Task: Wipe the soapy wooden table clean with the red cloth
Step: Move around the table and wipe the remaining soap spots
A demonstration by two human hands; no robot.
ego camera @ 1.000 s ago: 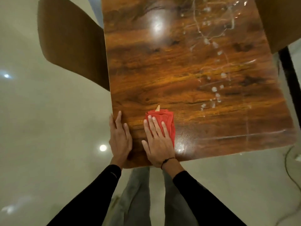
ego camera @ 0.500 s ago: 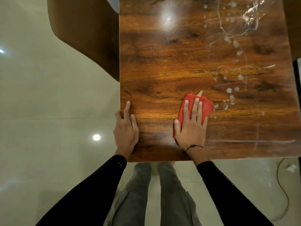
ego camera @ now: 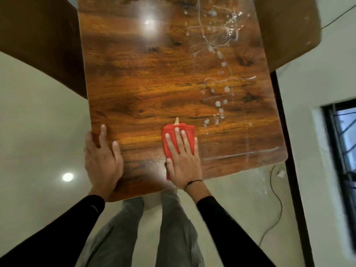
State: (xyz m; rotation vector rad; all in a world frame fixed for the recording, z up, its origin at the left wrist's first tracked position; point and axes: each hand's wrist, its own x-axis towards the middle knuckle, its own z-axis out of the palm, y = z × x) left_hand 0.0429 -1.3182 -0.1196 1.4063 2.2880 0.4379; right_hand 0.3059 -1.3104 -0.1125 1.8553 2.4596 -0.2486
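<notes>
The glossy wooden table [ego camera: 150, 83] fills the middle of the head view. White soap blobs and streaks [ego camera: 218, 54] run down its right half, from the far end to near the cloth. A folded red cloth [ego camera: 189, 132] lies near the front edge with a small tan tag at its far end. My right hand [ego camera: 183, 158] lies flat on the cloth with fingers spread, pressing it onto the wood. My left hand [ego camera: 103, 160] rests flat on the table's front left corner, fingers apart, holding nothing.
A brown chair [ego camera: 38, 45] stands against the table's left side and another chair [ego camera: 289, 29] at the far right. A dark post [ego camera: 289, 151] runs along the right edge. A thin cable [ego camera: 275, 209] lies on the pale tiled floor. A barred window [ego camera: 344, 151] is at right.
My right hand first slid the red cloth rightward and away, toward the soap spots; now it sits slightly nearer me and left of them. The left hand stayed on the corner.
</notes>
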